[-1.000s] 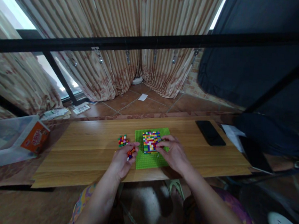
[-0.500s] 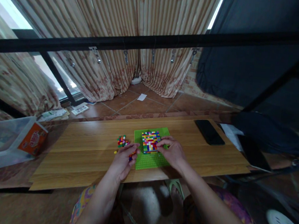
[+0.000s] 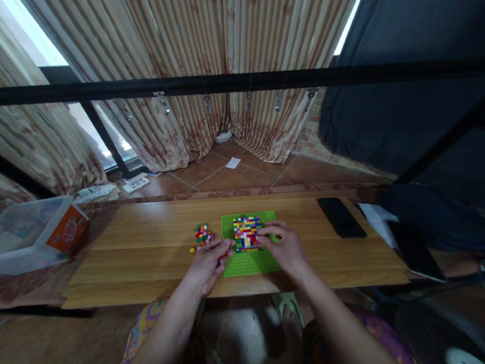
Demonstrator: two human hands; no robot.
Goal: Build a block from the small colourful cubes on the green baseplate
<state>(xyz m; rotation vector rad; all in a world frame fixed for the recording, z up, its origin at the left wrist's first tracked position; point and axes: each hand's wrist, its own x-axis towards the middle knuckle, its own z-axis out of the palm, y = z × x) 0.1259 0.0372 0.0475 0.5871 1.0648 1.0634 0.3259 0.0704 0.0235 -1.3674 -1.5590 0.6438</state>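
Observation:
A block of small multicoloured toy bricks stands on a green studded baseplate. At its right side is my right hand, thumb and forefinger pinched against the block's edge; anything between those fingertips is too small to make out. My left hand is curled beside the baseplate's left edge, closed around a few small toy bricks that its fingers mostly hide. Just beyond that hand lies a loose pile of coloured bricks, with a yellow brick nearby.
The wooden table carries a black phone on the right. Past its left end sits a clear plastic box with an orange label. A black metal bar crosses in front of the curtains.
The view has shifted slightly, so the table sits a little lower and further right. My left fingers have closed more over the bricks. My right hand stays at the block's right side.

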